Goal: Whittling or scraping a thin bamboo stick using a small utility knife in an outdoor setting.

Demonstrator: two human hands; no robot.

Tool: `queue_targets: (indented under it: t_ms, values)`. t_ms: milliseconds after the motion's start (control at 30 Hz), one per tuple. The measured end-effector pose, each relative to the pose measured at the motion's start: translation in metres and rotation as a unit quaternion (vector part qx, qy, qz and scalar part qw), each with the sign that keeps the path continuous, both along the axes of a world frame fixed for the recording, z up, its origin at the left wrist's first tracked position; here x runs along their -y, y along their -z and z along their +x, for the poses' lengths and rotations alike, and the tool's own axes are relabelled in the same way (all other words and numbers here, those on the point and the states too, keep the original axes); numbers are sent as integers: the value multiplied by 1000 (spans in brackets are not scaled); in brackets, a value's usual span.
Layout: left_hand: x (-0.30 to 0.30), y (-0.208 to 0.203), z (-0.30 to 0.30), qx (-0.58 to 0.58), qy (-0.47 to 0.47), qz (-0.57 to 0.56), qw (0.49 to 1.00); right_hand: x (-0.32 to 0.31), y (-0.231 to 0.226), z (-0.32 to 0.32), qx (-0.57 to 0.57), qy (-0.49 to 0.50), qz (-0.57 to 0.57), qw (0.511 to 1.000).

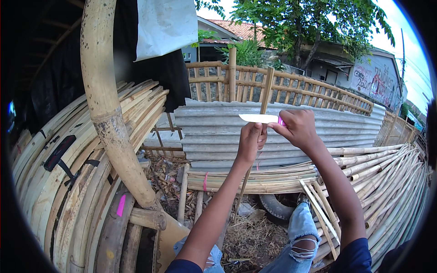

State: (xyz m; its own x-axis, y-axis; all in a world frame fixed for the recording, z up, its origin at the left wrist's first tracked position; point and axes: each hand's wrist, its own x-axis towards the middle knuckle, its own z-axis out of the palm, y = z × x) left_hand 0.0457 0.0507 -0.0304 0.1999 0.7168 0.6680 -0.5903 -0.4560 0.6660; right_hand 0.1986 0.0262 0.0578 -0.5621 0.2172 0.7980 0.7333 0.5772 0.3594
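Straight into the head view, and right to the middle: gripping a knife (260,118) in the right hand (298,128), with fingers clenched round a bright pink handle (282,121) and a thumb laid leftward by the base of the blade. What a gleam on that blade! Shining almost white, smooth and plain, curving up along the lower edge to a tip aimed left.

Over to the left hand (251,142): grasping a bamboo strip (267,91) just beneath the blade, with fingers wrapped close and thumb uppermost. Long, slim and straight, tan-brown along the upper length, standing nearly upright with a slight lean to the right at the top. Rising in front of the bamboo fence (300,86), running down past the left wrist towards the littered ground (255,239). Crossing it almost level, the knife; cannot tell from here about any bite into the wood.

And round the edges: to the left, a thick, speckled bamboo pole (101,68), near a big stack of pale slats (43,200). Straight ahead, grey corrugated sheeting (218,141), with a bundle of strips (255,181) lying along its foot. Below that, a dark tyre (275,210), close to a leg in ripped jeans (291,248). Out to the right, a broad spread of bamboo poles (391,186).
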Motion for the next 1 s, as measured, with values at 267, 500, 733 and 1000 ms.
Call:
queue_targets:
  t_ms: [267,500,733,1000]
  values:
    - [-4,-2,0,-5,-27,5,1000,-6,10,2,-9,16,25,1000]
    - [1,1,9,7,-100,23,995,-6,13,2,-12,11,95,995]
    - [-2,-2,7,14,-172,20,985,-10,7,-4,7,13,176,984]
    - [-6,1,3,24,-141,17,990,-19,5,-5,14,5,137,991]
